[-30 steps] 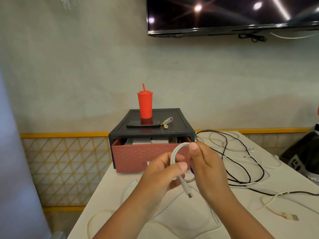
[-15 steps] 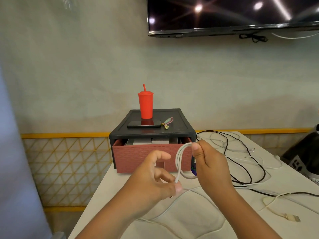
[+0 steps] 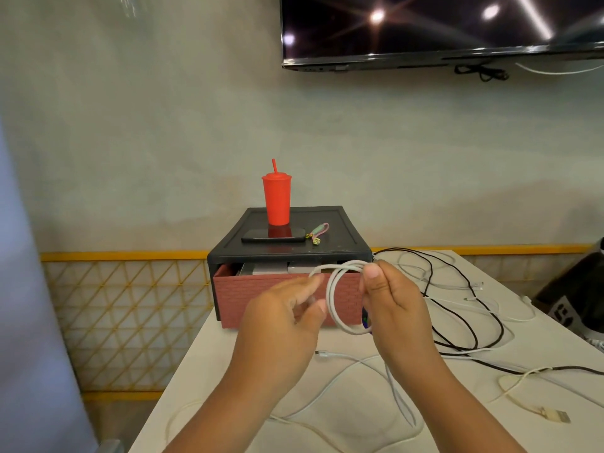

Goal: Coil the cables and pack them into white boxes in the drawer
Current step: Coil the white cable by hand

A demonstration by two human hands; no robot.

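1. My left hand (image 3: pixel 284 325) is raised above the near part of the table (image 3: pixel 209 361) with its fingers loosely bent. The forefinger tip meets a strand of the white cable, but the fingers are blurred and I cannot tell whether they pinch it.
2. Beyond that hand is the drawer (image 3: pixel 261 299), whose front has a red brick pattern. It is pulled partly out of a black cabinet (image 3: pixel 291 255), and the white boxes (image 3: pixel 271 269) show over its top edge.
3. On the cabinet stands a red cup (image 3: pixel 276 201) with a lid and straw. A dark phone (image 3: pixel 274 236) lies flat just in front of it, with a pink and green strap (image 3: pixel 318 232) to the right.
4. The white cable (image 3: pixel 330 299) is smooth, round and plain. It is wound into a couple of loops held in the air between my hands, in front of the drawer's right half. Its loose tail drops to the table and trails towards me.
5. My right hand (image 3: pixel 397 308) grips the loops at their top right, with the thumb on top and the fingers curled round them.
6. To the right, a black cable (image 3: pixel 465 325) lies tangled with more white cables (image 3: pixel 457 282) on the table. A flat plug (image 3: pixel 552 415) lies near right.
7. High on the far wall hangs a television (image 3: pixel 441 24).
8. At the right edge sits a dark bag (image 3: pixel 575 299); its white marks are too unclear to read.
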